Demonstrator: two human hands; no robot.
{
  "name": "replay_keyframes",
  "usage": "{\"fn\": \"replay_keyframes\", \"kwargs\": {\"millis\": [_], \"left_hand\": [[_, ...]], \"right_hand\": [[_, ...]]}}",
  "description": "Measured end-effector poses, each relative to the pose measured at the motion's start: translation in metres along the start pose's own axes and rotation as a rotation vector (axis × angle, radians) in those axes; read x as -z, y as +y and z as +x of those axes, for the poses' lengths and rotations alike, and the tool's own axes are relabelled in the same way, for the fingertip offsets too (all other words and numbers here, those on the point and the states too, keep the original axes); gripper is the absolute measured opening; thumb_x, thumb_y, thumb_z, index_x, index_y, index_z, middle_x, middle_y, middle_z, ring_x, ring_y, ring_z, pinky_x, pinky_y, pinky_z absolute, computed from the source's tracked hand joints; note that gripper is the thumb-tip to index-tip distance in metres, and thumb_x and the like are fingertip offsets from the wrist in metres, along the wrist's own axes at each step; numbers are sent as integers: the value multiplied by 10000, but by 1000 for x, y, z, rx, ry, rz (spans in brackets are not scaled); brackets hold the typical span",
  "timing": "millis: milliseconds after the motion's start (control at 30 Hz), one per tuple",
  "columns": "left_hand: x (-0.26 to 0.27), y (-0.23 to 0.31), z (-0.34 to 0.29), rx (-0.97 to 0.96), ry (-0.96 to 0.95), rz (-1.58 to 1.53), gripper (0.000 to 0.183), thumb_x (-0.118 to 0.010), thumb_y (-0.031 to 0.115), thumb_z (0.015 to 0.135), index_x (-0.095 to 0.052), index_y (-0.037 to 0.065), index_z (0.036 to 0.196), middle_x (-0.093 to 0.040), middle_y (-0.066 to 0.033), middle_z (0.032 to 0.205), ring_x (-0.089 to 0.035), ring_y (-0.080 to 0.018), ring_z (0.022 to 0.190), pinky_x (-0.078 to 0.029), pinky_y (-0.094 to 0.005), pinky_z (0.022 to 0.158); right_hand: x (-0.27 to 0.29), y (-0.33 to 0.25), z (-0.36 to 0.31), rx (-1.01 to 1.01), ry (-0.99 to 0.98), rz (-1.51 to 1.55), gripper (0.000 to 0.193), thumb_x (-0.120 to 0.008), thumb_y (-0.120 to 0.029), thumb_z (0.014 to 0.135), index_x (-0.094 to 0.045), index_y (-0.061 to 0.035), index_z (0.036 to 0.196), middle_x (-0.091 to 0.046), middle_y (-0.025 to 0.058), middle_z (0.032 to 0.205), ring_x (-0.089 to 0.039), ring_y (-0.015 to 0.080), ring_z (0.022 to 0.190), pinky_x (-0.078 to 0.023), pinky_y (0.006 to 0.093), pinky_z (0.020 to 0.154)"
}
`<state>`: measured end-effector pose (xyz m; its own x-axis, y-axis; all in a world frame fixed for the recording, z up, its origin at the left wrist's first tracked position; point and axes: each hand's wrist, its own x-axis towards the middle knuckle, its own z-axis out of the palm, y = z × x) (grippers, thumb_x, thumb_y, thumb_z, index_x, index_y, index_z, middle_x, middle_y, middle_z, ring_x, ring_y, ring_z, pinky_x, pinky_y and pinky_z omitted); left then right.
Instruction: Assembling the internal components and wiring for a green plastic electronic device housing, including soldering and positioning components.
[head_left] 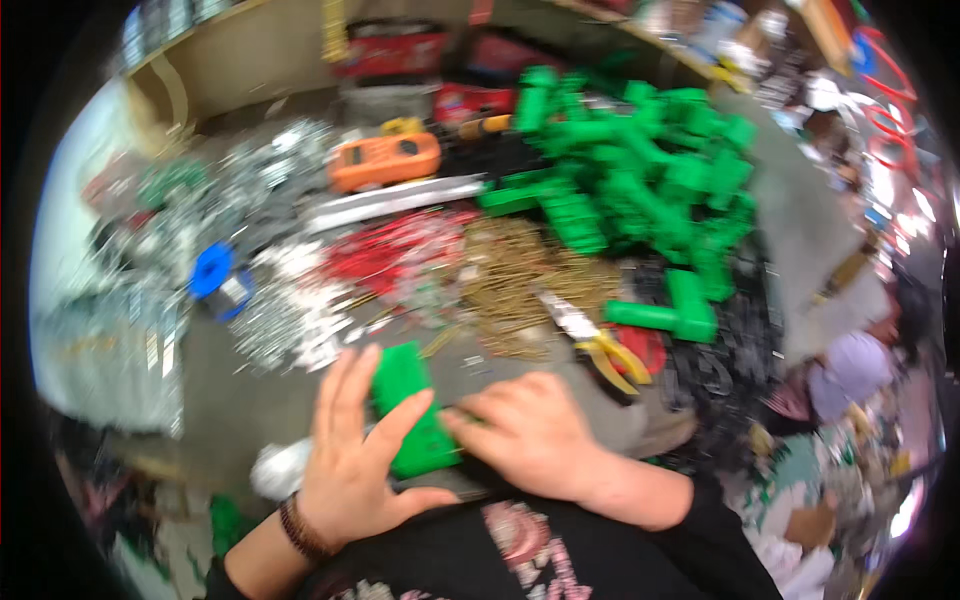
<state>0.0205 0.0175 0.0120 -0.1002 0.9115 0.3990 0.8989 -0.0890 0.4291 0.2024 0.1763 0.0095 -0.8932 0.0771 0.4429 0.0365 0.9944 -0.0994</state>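
1. Hands meet low in the middle of my view, over a cluttered grey work surface (250, 400). Between them lies a green rectangular plastic block (412, 410), its long axis running from upper left to lower right, tilted toward the right hand.
2. My left hand (350, 465) has its fingers spread wide, index and middle fingers along the block's left edge, thumb stretched under its lower end. A dark beaded bracelet (298, 528) circles that wrist.
3. My right hand (530, 435) lies knuckles up, fingers curled, fingertips touching the block's right side; I cannot tell whether this grip pinches it. Both hands are equally near.
4. Beyond the hands, yellow-handled pliers (600, 348) lie just right of centre, beside a heap of brass-coloured screws (520, 280).
5. Farther back sits a big pile of matching green plastic pieces (640, 180), an orange oblong tool case (385, 160), red small parts (390, 255), silvery metal fittings (285, 310) and a blue round spool (212, 270).
6. Red flat packages (400, 50) stand against the back wall; labels are too blurred to describe.
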Motion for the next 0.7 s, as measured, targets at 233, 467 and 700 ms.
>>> {"fn": "replay_keyframes", "kwargs": {"millis": [233, 467, 700], "left_hand": [[-13, 11, 13, 35, -122, 35, 608, -893, 384, 623, -573, 46, 1014, -319, -321, 1515, -230, -557, 1434, -271, -617, 1130], [-24, 18, 23, 6, -89, -26, 589, -919, 286, 576, -556, 53, 977, -336, -302, 1503, -237, -548, 1435, -291, -610, 1120], [-24, 15, 19, -5, -71, -12, 555, -904, 291, 596, -574, 53, 974, -357, -293, 1488, -248, -549, 1430, -302, -612, 1118]], "right_hand": [[113, 60, -15, -119, -111, -360, 293, -705, -199, 760, -686, -66, 1021, -663, 119, 1154, -630, 299, 1079, -495, 484, 939], [270, 235, -156, -993, 434, -542, 354, -691, -256, 896, -669, -5, 1144, -693, 190, 1132, -675, 364, 1020, -524, 439, 931], [207, 271, -162, -1456, -103, -716, 587, -733, -427, 819, -589, 4, 1190, -692, 242, 1130, -685, 363, 1057, -530, 458, 946]]}}
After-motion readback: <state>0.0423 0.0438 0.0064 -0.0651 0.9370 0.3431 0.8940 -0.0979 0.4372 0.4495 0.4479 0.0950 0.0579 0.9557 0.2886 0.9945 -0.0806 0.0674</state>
